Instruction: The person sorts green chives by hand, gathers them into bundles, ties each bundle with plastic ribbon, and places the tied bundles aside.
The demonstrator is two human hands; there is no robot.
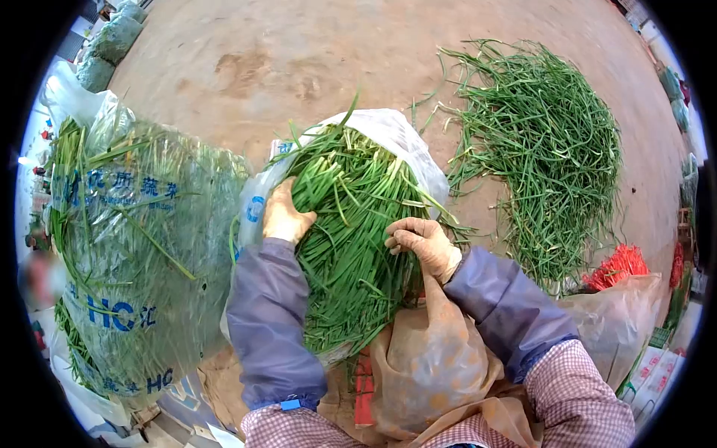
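Note:
A white plastic bag (388, 127) lies open in front of me, filled with long green chives (351, 276). My left hand (286, 214), in a pale glove, is at the bag's left side. Its thumb and fingers close round a bunch of chives (320, 181); some of the fingers are hidden behind the leaves. Over the right part of the chives is my right hand (424, 245), also gloved, with its fingers curled together. Whatever it pinches, if anything, is too small to make out.
At left stands a large clear bag (149, 246) with blue print, packed with greens. A loose heap of chives (545, 157) spreads over the floor (299, 67) at right. Red ties (618, 267) stick out beside a plastic bag (612, 313). A stained apron (433, 366) covers my lap.

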